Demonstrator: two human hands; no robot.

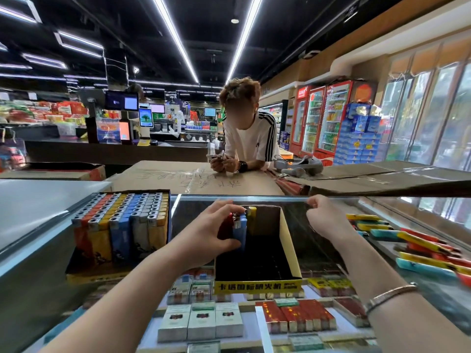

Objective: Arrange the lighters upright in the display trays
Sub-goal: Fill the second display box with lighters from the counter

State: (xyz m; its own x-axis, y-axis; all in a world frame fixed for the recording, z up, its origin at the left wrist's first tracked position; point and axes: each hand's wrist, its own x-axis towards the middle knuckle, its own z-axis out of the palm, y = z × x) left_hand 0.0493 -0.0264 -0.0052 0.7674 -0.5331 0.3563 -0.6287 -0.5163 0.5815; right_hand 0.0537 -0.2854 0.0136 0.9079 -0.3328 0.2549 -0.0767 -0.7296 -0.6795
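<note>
In the head view, a blue lighter (240,231) is gripped upright by the left hand (211,235) inside the near-empty tray (285,240) on the glass worktop (318,240). The right hand (325,216) is held beside it, fingers curled, apparently empty. A full tray (122,225) stands left; loose lighters (418,244) lie right.

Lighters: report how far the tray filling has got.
Done: the left tray is packed with upright rows. In hand: the left hand grips a few lighters standing at the back of the nearly empty open tray; the right hand is curled above the glass, contents unclear. Left: the loose lighters lying on the right.
</note>
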